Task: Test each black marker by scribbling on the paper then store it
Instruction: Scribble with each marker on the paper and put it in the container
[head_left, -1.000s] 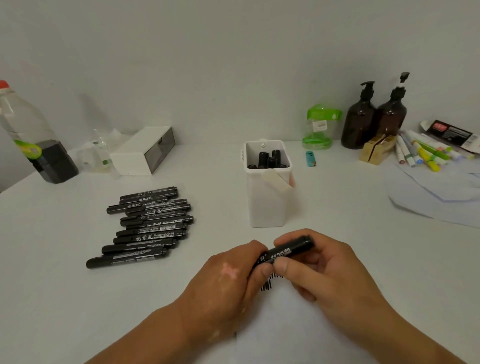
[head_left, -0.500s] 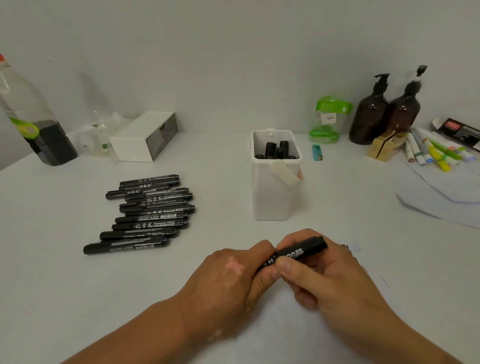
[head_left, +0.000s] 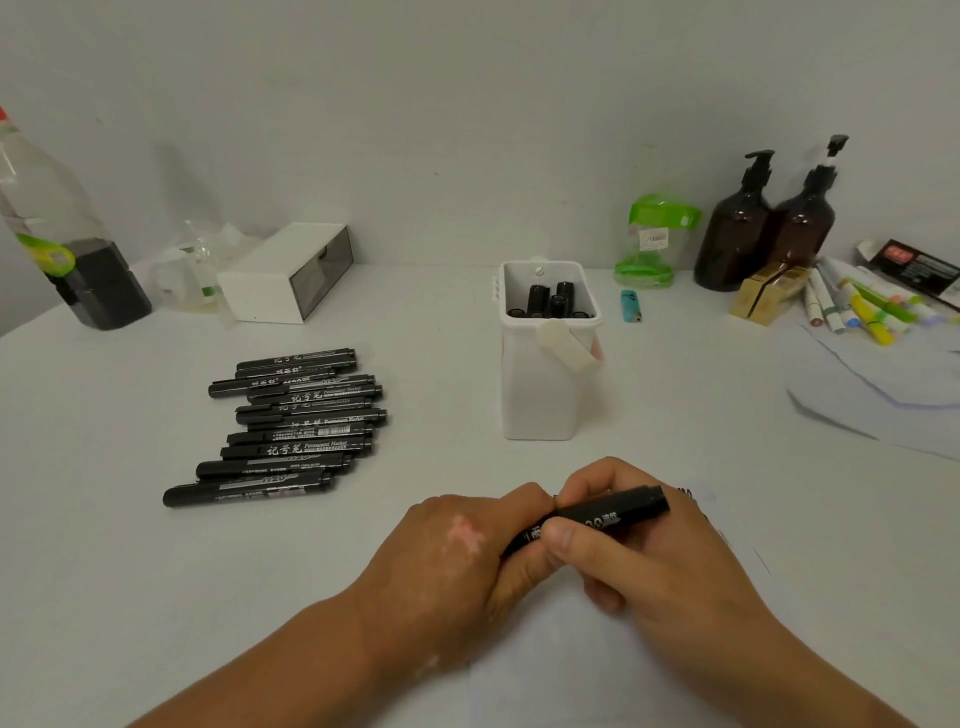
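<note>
Head view: both hands meet over the paper (head_left: 571, 675), clamped on 1 black marker (head_left: 608, 512). The left hand (head_left: 457, 551) has its fingers curled round the lower end, and the right hand (head_left: 649, 561) pinches the barrel between thumb and fingers. Whether the cap is on is hidden. Just beyond the right fingertips are dark scribbles (head_left: 687, 491). Farther beyond, the white holder (head_left: 540, 395) contains a few stored markers (head_left: 550, 301). Left of the left fingers lies a pile of markers (head_left: 291, 426), about 10, so most of the job probably remains.
</note>
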